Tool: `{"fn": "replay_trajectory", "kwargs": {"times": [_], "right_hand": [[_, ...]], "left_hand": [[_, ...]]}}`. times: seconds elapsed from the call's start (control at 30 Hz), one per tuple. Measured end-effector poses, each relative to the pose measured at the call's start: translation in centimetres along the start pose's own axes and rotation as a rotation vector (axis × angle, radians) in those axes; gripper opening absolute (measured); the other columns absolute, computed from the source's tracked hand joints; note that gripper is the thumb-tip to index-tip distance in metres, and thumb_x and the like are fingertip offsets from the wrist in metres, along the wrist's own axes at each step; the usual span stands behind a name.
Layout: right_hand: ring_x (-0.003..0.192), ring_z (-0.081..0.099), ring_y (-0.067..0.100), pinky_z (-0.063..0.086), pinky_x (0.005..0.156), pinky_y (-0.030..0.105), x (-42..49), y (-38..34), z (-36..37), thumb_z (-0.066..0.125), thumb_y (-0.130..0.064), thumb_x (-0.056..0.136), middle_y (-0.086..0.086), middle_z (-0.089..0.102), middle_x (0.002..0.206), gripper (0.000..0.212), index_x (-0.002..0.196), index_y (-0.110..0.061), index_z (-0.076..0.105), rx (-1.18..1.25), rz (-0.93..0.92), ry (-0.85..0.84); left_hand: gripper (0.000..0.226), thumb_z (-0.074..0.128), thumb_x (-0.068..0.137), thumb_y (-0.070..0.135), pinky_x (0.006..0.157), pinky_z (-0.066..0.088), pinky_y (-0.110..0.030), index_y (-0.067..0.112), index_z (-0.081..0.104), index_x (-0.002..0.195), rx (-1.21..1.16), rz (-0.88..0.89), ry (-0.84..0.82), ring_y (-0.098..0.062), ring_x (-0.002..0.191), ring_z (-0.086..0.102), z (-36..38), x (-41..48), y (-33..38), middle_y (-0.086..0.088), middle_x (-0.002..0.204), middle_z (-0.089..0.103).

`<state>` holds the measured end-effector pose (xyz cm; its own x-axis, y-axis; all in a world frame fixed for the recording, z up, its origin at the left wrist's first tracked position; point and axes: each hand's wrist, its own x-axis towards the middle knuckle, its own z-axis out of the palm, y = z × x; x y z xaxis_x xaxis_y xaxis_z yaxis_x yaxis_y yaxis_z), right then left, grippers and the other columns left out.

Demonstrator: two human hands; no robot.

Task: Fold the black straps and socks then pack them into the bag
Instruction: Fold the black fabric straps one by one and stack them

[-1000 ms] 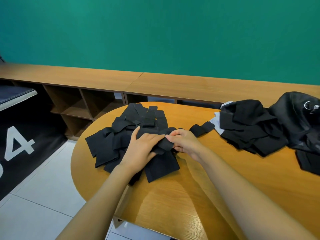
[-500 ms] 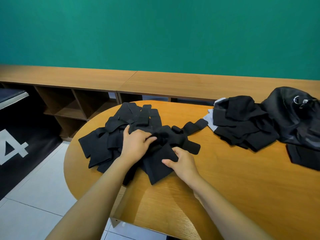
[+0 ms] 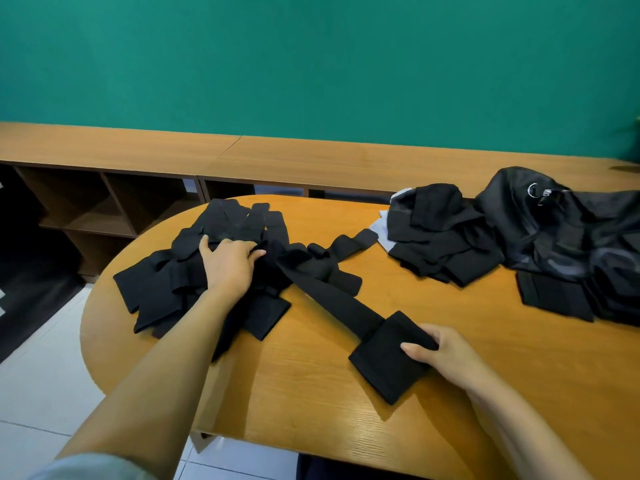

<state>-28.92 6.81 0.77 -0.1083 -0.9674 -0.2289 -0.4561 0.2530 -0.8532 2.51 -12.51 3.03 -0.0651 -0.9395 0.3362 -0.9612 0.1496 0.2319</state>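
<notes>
While the head camera looked down on the rounded orange-brown wooden table [image 3: 311, 410], the left hand [image 3: 230, 268] lay palm-down on the loose heap of black fabric straps and socks [image 3: 162, 292] at the table's left end. Its fingers were straight, slightly spread, and pressing the cloth.

The right hand [image 3: 441, 353] gripped the wide square end of a long black fabric strap [image 3: 332, 301], thumb on top and fingers curled round the far edge, clamped on the cloth. The strap lay flat on the table, running diagonally from that hand into the heap; its other end could not be told apart there.

A stack of black fabric pieces [image 3: 440, 247] sat at far right, touching a crumpled black fabric bag with a metal ring [image 3: 554, 233]. Behind stood a low wooden shelf unit [image 3: 114, 150] and a green wall [image 3: 311, 64].
</notes>
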Motion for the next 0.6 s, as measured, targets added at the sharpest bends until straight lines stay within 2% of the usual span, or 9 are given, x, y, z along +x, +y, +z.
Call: {"fn": "replay_trajectory", "kwargs": {"times": [0.1, 0.17, 0.23, 0.3, 0.33, 0.37, 0.43, 0.5, 0.6], "right_hand": [[0.081, 0.068, 0.015, 0.047, 0.069, 0.028, -0.6, 1.7, -2.5, 0.066, -0.013, 0.091, -0.001, 0.074, 0.082, 0.009, 0.084, -0.015, 0.07, -0.139, 0.032, 0.049], [0.067, 0.061, 0.018, 0.044, 0.067, 0.033, -1.1, 3.3, -3.9, 0.061, -0.001, 0.092, 0.004, 0.066, 0.068, 0.026, 0.067, -0.007, 0.062, -0.153, 0.111, 0.114], [0.059, 0.049, 0.022, 0.044, 0.07, 0.04, -1.0, 4.5, -4.5, 0.053, 0.008, 0.094, 0.011, 0.054, 0.057, 0.044, 0.052, -0.005, 0.052, -0.117, 0.165, 0.197], [0.068, 0.058, 0.023, 0.044, 0.068, 0.037, -1.0, 4.2, -4.1, 0.06, 0.001, 0.092, 0.013, 0.066, 0.069, 0.026, 0.067, 0.001, 0.063, -0.109, 0.132, 0.176], [0.075, 0.063, 0.02, 0.046, 0.068, 0.036, -1.1, 3.6, -3.6, 0.066, -0.003, 0.089, 0.009, 0.071, 0.078, 0.01, 0.08, -0.002, 0.069, -0.108, 0.107, 0.154], [0.081, 0.066, 0.018, 0.049, 0.072, 0.037, -1.2, 3.2, -3.1, 0.071, -0.006, 0.086, 0.005, 0.073, 0.084, 0.003, 0.088, -0.008, 0.071, -0.094, 0.095, 0.147], [0.084, 0.066, 0.016, 0.052, 0.079, 0.043, -1.2, 3.1, -2.4, 0.076, -0.014, 0.082, -0.002, 0.073, 0.087, 0.013, 0.093, -0.019, 0.071, -0.114, 0.098, 0.147], [0.083, 0.066, 0.013, 0.054, 0.079, 0.045, -1.5, 3.2, -2.0, 0.077, -0.025, 0.08, -0.009, 0.072, 0.085, 0.015, 0.093, -0.03, 0.07, -0.173, 0.118, 0.158], [0.081, 0.064, 0.009, 0.052, 0.077, 0.041, -2.0, 3.5, -1.4, 0.076, -0.035, 0.08, -0.013, 0.07, 0.081, 0.014, 0.091, -0.033, 0.068, -0.232, 0.102, 0.196]], "left_hand": [[0.032, 0.046, 0.102, 0.033, 0.114, 0.011, -0.047, 0.017, 0.073, 0.097, -0.015, -0.138, 0.039, -0.028, 0.104, 0.06, -0.5, -0.1, -1.0, -0.004, 0.089, 0.071], [0.031, 0.046, 0.102, 0.032, 0.113, 0.013, -0.049, 0.015, 0.072, 0.093, 0.002, -0.214, 0.052, -0.032, 0.104, 0.058, -1.5, 0.1, -2.1, -0.007, 0.087, 0.069], [0.032, 0.046, 0.102, 0.032, 0.114, 0.011, -0.053, 0.016, 0.07, 0.089, 0.066, -0.176, 0.022, -0.033, 0.106, 0.057, -1.8, 0.3, -2.4, -0.006, 0.084, 0.066], [0.028, 0.044, 0.102, 0.03, 0.116, 0.004, -0.053, 0.018, 0.069, 0.101, 0.068, -0.117, -0.026, -0.03, 0.114, 0.054, -1.2, 0.2, -1.3, -0.006, 0.092, 0.068], [0.027, 0.043, 0.102, 0.03, 0.116, 0.0, -0.053, 0.02, 0.067, 0.112, 0.054, -0.089, -0.045, -0.029, 0.119, 0.051, -0.9, 0.0, -0.4, -0.006, 0.099, 0.068], [0.03, 0.043, 0.102, 0.029, 0.116, -0.003, -0.053, 0.021, 0.062, 0.124, 0.04, -0.064, -0.062, -0.027, 0.124, 0.048, -0.6, -0.2, 0.5, -0.006, 0.107, 0.068], [0.04, 0.047, 0.101, 0.026, 0.117, -0.005, -0.055, 0.02, 0.049, 0.139, 0.039, -0.014, -0.07, -0.025, 0.131, 0.042, -0.2, -0.9, 2.1, -0.005, 0.123, 0.063], [0.049, 0.054, 0.096, 0.021, 0.117, -0.003, -0.057, 0.019, 0.043, 0.143, 0.059, 0.106, -0.011, -0.024, 0.137, 0.036, -0.1, -2.2, 4.0, -0.003, 0.137, 0.055], [0.051, 0.065, 0.089, 0.027, 0.118, -0.001, -0.055, 0.022, 0.05, 0.138, -0.08, 0.478, 0.101, -0.022, 0.138, 0.038, 0.2, -5.5, 8.0, 0.001, 0.141, 0.053]]}}
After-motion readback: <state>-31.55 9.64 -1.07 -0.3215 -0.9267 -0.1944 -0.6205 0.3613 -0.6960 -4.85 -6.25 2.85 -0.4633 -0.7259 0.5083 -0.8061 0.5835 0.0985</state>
